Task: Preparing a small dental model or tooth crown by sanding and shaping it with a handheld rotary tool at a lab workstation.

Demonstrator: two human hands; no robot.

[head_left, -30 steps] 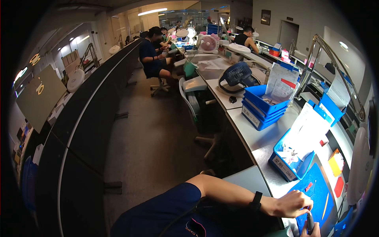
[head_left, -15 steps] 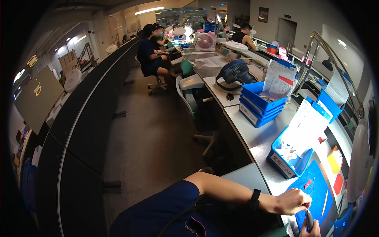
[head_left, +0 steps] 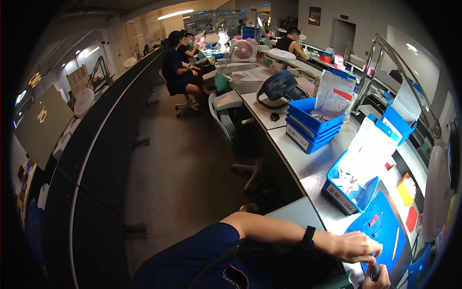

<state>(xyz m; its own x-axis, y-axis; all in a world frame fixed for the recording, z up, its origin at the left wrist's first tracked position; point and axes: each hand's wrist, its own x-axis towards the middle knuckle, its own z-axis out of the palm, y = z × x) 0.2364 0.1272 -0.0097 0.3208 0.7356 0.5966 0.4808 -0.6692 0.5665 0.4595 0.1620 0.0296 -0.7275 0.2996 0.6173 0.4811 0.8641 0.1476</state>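
At the lower right, my left hand [head_left: 355, 246] reaches across the blue mat [head_left: 355, 224], fingers closed in a pinch at the tip of a dark, rounded handheld tool. What that pinch holds is too small to make out. My right hand [head_left: 381, 279], partly cut off by the lower edge, is wrapped round the body of the dark handheld tool [head_left: 375, 270]. Beyond my left hand, a small red piece [head_left: 373, 220] and a tiny dark round bit [head_left: 374, 235] lie on the mat. A thin orange-brown stick [head_left: 395, 244] lies to the right.
A blue bin [head_left: 344, 198] with papers and small bags stands beyond the mat; stacked blue bins [head_left: 313, 137] and a dark fan [head_left: 279, 89] are farther along the bench. A white lamp head [head_left: 437, 192] hangs at right. Seated co-workers are at the far end.
The view has shifted slightly. My left hand has turned a little over the tool's tip, and the tiny dark bit on the mat now shows. My right hand keeps its hold.
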